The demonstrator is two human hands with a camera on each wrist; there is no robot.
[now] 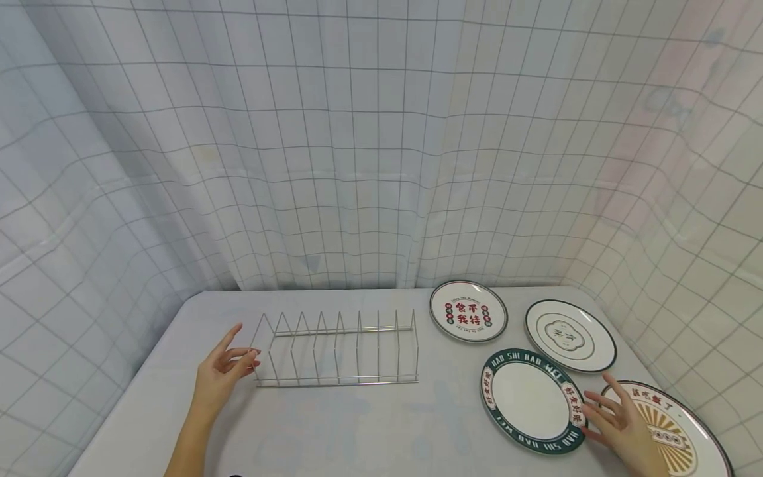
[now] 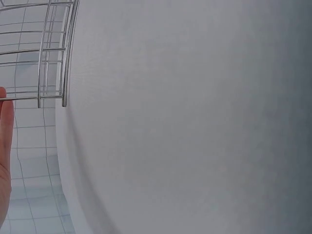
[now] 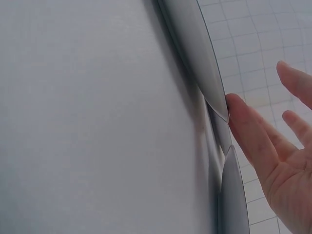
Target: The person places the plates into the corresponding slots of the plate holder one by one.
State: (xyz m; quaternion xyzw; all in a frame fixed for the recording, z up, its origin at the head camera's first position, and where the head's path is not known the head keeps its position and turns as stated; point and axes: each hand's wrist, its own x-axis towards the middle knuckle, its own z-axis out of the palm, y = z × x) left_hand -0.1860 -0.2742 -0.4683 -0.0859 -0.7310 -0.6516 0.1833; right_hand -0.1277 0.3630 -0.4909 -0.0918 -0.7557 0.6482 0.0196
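Note:
A wire dish rack [image 1: 340,381] with a row of upright dividers stands on the table at left centre. My left hand [image 1: 217,377] is at its left end, thumb and a finger pinching the end wire, index finger raised. In the left wrist view, part of that hand [image 2: 5,156] shows with a fingertip against the rack's wire [image 2: 29,98]. My right hand [image 1: 622,430] hovers at the right edge of a green-rimmed plate [image 1: 495,424], fingers spread. The right wrist view has the thumb of that hand [image 3: 287,180] right at the plate's rim [image 3: 195,53].
Behind the green-rimmed plate lie a small plate with red lettering [image 1: 441,318] and a white plate with a dark rim line [image 1: 587,338]. A large plate with a yellow ray pattern [image 1: 694,424] lies at far right, partly behind the right hand. Checked curtains [image 1: 369,165] surround the white table [image 1: 357,437].

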